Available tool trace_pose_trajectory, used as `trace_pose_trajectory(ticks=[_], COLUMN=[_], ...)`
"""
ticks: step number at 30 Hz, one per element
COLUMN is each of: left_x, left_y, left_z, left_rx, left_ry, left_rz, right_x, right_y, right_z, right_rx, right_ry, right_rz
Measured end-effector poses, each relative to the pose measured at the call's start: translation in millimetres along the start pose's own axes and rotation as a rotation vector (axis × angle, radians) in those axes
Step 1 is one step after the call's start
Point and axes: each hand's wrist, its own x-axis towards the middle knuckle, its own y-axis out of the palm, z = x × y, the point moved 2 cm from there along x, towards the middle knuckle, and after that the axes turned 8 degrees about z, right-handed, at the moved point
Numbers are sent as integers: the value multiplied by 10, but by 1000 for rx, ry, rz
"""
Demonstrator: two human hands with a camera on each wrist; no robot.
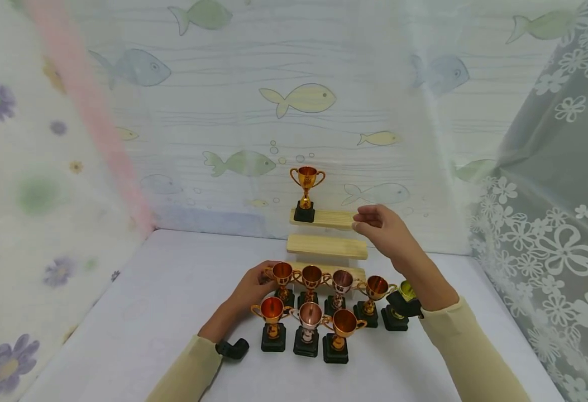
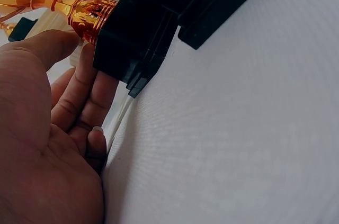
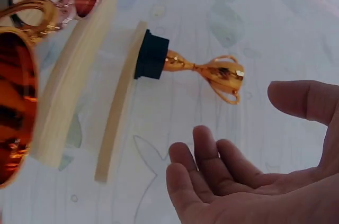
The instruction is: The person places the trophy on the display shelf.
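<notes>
My left hand (image 1: 255, 286) is at a small gold trophy cup (image 1: 282, 273) at the left end of the back row. In the left wrist view its thumb and fingers pinch that cup about its stem and black base (image 2: 132, 36). Fingers apart and holding nothing, my right hand (image 1: 383, 228) hovers by the right end of the top wooden tier (image 1: 334, 219). On that tier's left end stands another gold trophy (image 1: 306, 178) with a black base. The right wrist view shows the palm (image 3: 275, 197) away from this trophy.
Wooden middle (image 1: 326, 246) and lower tiers (image 1: 344, 271) sit below the top one. Several more trophies, among them a pinkish one (image 1: 310, 315) and a yellow-gold one (image 1: 407, 288) partly behind my right wrist, crowd the white table (image 1: 173, 279). Patterned curtains (image 1: 248, 123) surround it.
</notes>
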Motion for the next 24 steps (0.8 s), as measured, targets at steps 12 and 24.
trace_pose_trajectory(ticks=[12,24], left_x=[-46,-50], left_y=[-3,-9], left_z=[-55,-28], left_rx=[10,13], left_ry=[-15,-26], left_rz=[-3,1], right_x=[-414,-586], right_y=[-15,-188], right_z=[-317,-567], right_rx=[-13,-55], right_ry=[-96,-147], right_rz=[5,-12])
